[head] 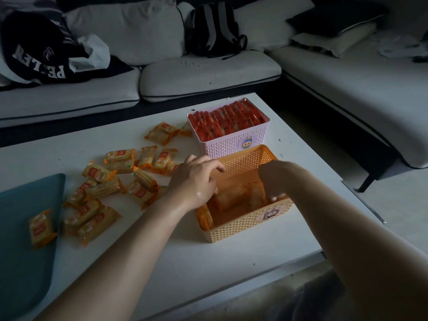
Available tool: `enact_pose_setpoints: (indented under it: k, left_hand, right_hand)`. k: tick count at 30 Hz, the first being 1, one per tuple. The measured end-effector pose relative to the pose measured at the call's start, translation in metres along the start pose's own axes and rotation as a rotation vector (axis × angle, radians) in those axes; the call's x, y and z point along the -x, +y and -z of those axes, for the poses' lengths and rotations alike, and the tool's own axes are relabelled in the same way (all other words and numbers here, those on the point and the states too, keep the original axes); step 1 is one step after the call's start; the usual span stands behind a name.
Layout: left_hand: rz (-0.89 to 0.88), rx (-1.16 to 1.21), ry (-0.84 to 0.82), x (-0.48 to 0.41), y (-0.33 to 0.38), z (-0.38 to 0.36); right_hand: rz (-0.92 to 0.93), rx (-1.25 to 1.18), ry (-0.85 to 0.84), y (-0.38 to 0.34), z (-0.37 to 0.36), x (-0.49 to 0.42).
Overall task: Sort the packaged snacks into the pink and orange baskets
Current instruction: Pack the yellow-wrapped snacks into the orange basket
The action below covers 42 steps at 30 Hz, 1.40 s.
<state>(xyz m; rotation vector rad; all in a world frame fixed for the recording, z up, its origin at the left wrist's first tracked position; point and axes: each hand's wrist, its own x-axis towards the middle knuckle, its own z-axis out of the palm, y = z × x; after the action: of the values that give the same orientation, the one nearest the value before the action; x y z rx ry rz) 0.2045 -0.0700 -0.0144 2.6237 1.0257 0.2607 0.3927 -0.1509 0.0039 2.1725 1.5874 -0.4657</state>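
Nearest, both hands are reaching into the orange perforated plastic basket (243,230) on the white surface (162,251). The left hand (196,181) is hanging over its rim, fingers loosely bent, and the right hand (272,179) is dipping among the few yellow foil-wrapped snack packets (229,199) inside; whether either is pinching one cannot be told. Leftward, more loose yellow packets (97,218) are lying scattered, probably light, crinkly and crushable, best pinched gently across the middle, while just behind, the pink perforated plastic basket (231,144) is sitting packed with red-wrapped packets (227,121).
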Motion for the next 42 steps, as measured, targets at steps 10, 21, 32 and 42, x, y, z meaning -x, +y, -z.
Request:
enact_pose_setpoints:
  k: [10,21,32,42]
  left_hand:
    - [-0.091,-0.188,-0.398,-0.057,0.040,-0.015]
    - [-0.110,-0.321,-0.490,-0.060,0.034,-0.030]
    - [-0.146,-0.394,-0.274,-0.010,0.006,0.017]
    - [-0.104,-0.281,-0.197,0.002,-0.008,0.020]
  right_hand:
    - [-0.003,-0.379,0.248,0.032,0.008,0.002]
    - [0.090,-0.621,0.109,0.034,0.017,0.002]
    - [0.460,-0.455,0.139,-0.009,-0.001,0.009]
    - [0.526,-0.436,0.098,-0.036,-0.014,0.004]
